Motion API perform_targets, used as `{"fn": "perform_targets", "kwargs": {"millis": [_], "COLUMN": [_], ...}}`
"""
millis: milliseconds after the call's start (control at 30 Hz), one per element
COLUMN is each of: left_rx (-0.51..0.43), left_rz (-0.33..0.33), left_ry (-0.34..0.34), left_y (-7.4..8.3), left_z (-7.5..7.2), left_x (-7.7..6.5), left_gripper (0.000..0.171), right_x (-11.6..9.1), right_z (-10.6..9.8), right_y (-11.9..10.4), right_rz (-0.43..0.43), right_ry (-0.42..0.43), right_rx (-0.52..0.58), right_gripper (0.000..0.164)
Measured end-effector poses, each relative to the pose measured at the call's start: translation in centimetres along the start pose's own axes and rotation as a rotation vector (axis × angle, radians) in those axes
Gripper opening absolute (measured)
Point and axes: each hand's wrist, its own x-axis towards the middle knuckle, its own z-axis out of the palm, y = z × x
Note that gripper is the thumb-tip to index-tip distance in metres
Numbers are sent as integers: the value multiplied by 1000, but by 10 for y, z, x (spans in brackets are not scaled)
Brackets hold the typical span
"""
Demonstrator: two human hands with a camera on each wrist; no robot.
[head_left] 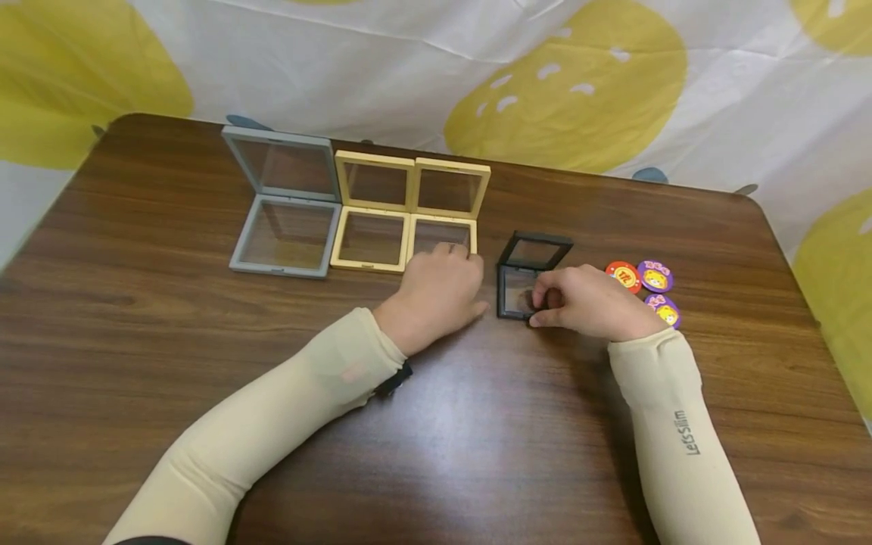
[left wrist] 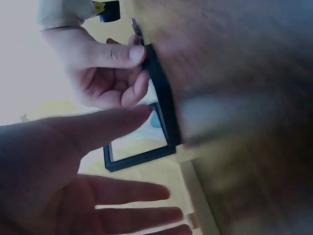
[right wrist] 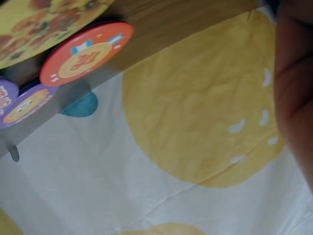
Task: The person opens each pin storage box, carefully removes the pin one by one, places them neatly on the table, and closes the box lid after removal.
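Note:
A small black display frame [head_left: 511,291] lies opened on the table, its clear lid standing up at the back. My right hand [head_left: 589,303] pinches its front right corner with thumb and bent fingers. In the left wrist view the right thumb [left wrist: 132,55] presses on the black edge [left wrist: 164,98]. My left hand [head_left: 439,291] reaches over the lower panel of the right yellow frame [head_left: 444,227], partly hiding it. Its fingers [left wrist: 137,215] extend straight, and its thumb points toward the black frame.
Another opened yellow frame [head_left: 371,265] and a larger grey-blue one [head_left: 279,271] stand in a row to the left. Right of the right hand lie a red round badge [head_left: 623,277] and two purple ones [head_left: 655,276]. A yellow floral disc [right wrist: 44,24] shows in the right wrist view.

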Motion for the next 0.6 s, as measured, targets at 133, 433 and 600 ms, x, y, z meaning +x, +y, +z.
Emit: {"fn": "perform_targets", "kwargs": {"millis": [133, 433, 600], "left_rx": [72, 172, 191], "left_rz": [6, 37, 46], "left_ry": [-138, -130, -145], "left_y": [-1, 1, 1], "left_z": [4, 5, 6], "left_x": [2, -1, -2], "left_gripper": [70, 71, 76], "right_x": [2, 7, 12], "right_z": [2, 13, 21], "right_y": [3, -10, -12], "right_rz": [5, 52, 27], "right_ry": [52, 229, 333], "right_rx": [-29, -138, -171], "right_gripper": [16, 14, 18]}}
